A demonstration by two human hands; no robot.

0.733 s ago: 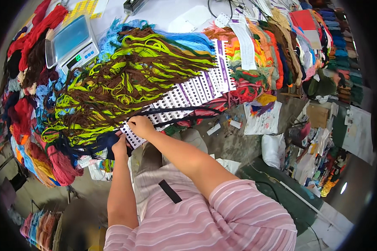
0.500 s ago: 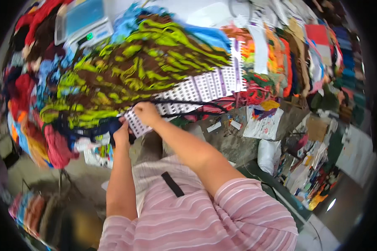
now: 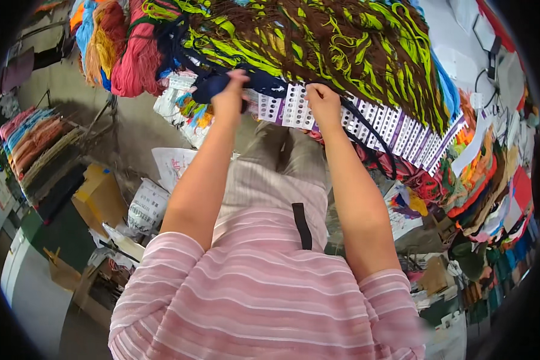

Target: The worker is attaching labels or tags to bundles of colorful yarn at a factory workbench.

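White cards (image 3: 294, 111) with rows of punched holes and purple bands lie overlapped along the near edge of the yarn pile. Over them, my right hand (image 3: 325, 108) is closed in a pinch at the upper edge; what sits between its fingertips is too small to make out. Dark navy strands (image 3: 366, 127) loop down past that hand across the cards. My left hand (image 3: 227, 103) is raised beside a navy yarn bundle (image 3: 264, 84), its fingers smeared by motion. Beyond both hands spreads a heap of lime-green and brown yarn (image 3: 336, 45).
Pink yarn skeins (image 3: 137, 63) hang at the far left, by a rack of folded yarns (image 3: 42, 144). Orange and red yarns (image 3: 477, 186) fill the right side. A cardboard box (image 3: 99, 195) and a white printed sack (image 3: 147, 207) stand on the floor at left.
The view has swung, so the yarn heap sits farther right and up. My left hand has come off the card's end and apart from my right hand, which remains pinched at the cards.
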